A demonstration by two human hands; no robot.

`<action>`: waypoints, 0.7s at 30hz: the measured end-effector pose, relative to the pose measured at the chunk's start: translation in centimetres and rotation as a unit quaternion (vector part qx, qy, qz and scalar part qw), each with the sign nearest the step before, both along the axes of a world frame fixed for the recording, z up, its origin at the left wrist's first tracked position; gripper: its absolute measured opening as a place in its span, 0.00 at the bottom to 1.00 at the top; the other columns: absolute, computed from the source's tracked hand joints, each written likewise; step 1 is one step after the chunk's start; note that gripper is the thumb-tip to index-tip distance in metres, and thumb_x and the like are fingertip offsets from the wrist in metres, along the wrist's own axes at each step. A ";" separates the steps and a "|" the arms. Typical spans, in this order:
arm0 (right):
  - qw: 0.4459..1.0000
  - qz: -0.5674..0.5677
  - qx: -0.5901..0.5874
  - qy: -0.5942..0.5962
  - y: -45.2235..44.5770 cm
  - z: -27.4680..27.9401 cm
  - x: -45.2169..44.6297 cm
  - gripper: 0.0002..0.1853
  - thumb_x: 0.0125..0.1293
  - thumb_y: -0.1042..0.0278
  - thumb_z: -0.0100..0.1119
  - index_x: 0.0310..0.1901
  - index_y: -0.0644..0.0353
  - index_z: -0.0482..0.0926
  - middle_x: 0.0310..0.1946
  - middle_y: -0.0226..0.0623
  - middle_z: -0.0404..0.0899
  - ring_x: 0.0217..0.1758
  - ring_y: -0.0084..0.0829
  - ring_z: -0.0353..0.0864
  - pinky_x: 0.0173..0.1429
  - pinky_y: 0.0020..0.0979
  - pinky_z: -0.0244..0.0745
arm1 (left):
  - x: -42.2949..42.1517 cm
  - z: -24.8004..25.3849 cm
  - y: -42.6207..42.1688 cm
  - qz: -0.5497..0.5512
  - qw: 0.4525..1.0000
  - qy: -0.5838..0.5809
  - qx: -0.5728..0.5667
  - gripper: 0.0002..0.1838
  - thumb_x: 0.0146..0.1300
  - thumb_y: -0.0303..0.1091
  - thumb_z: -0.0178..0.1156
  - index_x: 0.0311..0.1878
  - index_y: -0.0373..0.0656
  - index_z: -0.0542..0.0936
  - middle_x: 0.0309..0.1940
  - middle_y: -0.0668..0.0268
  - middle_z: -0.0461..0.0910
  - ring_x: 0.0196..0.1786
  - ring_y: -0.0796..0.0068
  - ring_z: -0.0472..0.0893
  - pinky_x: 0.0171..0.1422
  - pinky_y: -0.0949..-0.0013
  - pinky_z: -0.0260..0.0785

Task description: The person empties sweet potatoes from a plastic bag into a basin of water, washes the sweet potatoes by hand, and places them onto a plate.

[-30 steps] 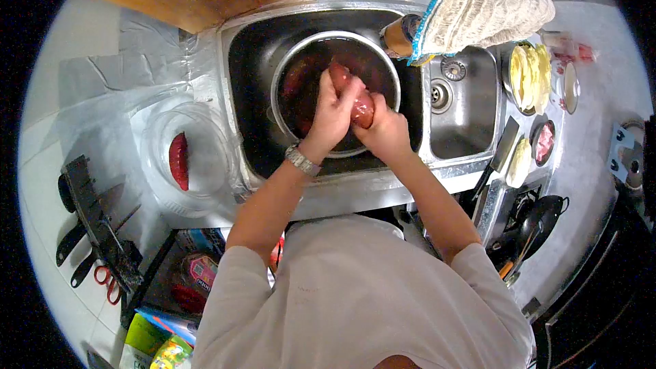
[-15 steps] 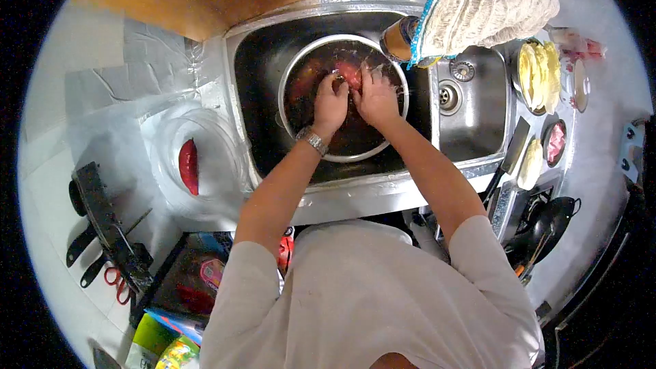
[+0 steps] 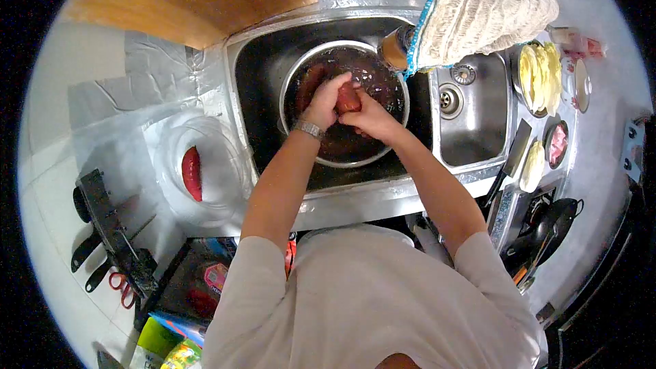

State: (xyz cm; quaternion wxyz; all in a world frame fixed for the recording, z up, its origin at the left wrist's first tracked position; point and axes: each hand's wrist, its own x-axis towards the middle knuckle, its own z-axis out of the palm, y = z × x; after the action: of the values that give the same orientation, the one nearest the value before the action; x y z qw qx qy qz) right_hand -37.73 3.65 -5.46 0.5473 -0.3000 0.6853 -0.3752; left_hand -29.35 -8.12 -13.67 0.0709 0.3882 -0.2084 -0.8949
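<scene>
Both hands hold a red-skinned sweet potato point(image 3: 348, 98) over a round metal basin point(image 3: 285, 89) of dark water. My left hand point(image 3: 328, 104), with a watch on its wrist, is wrapped round its left side. My right hand point(image 3: 374, 117) grips it from the lower right, fingertips partly hidden. Another reddish sweet potato point(image 3: 313, 83) shows dimly in the water at the basin's left. The basin stands in the large sink point(image 3: 263, 44). Left of the sink, a further sweet potato point(image 3: 192, 173) lies in a clear plastic bowl point(image 3: 222, 188).
A cloth-covered faucet point(image 3: 478, 22) reaches in from the upper right. The small sink point(image 3: 471, 123) is beside it. To the right are cabbage leaves point(image 3: 540, 78), a cleaver point(image 3: 517, 149), a meat dish point(image 3: 557, 143) and a wok point(image 3: 560, 225). A knife rack point(image 3: 113, 225) stands at left.
The sweet potato has come up from the splashing water and shows more clearly between my hands. My right hand has moved down and turned inward; the splashing has eased.
</scene>
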 end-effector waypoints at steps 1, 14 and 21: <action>0.993 -0.041 0.027 -0.110 0.6 0.5 0.4 0.33 0.52 0.58 0.68 0.56 0.64 0.67 0.32 0.36 0.77 0.25 0.27 0.75 0.28 0.29 0.71 | 0.1 1.3 -0.1 -0.019 0.997 0.048 0.051 0.13 0.66 0.41 0.60 0.40 0.39 0.79 0.39 0.61 0.83 0.41 0.65 0.82 0.51 0.63 0.75; 0.868 0.135 0.103 0.467 1.0 -2.6 0.2 0.20 0.60 0.65 0.59 0.52 0.62 0.67 0.39 0.51 0.82 0.37 0.46 0.87 0.35 0.40 0.83 | 0.7 2.5 6.1 0.003 0.972 -0.178 -0.155 0.37 0.68 0.56 0.55 0.71 0.42 0.60 0.63 0.57 0.72 0.64 0.62 0.71 0.68 0.60 0.63; 0.861 0.124 0.120 0.479 -0.3 -5.3 -1.3 0.24 0.60 0.59 0.61 0.53 0.63 0.67 0.40 0.54 0.81 0.42 0.49 0.85 0.42 0.45 0.82 | 0.4 0.0 7.4 -0.004 0.979 -0.134 -0.156 0.35 0.72 0.56 0.49 0.69 0.35 0.63 0.67 0.55 0.67 0.69 0.61 0.66 0.72 0.60 0.56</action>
State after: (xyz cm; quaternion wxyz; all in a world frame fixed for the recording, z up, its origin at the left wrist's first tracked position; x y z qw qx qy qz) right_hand -39.04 3.36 -10.76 0.2251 -0.4577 0.8597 -0.0290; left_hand -28.97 -0.72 -13.69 0.0986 0.4881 -0.3544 -0.7915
